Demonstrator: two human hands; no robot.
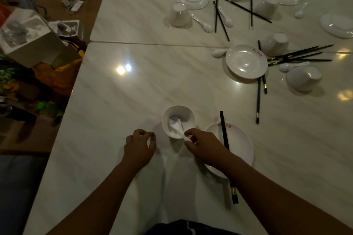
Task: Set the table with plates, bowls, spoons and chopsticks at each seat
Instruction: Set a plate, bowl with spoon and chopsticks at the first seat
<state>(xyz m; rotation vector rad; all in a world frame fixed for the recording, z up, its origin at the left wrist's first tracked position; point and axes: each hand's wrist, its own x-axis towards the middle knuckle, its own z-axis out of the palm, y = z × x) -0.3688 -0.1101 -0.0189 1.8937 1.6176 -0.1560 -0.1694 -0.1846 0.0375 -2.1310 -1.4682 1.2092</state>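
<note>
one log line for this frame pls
phase: placing spoon in bowl | right hand: gripping spoon handle | left hand: curled, empty, beside bowl | chopsticks: across plate

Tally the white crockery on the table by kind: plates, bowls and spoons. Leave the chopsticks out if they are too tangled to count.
Plates: 5
Bowls: 6
Spoons: 6
Total: 17
Chopsticks: not counted, as the far ones overlap.
</note>
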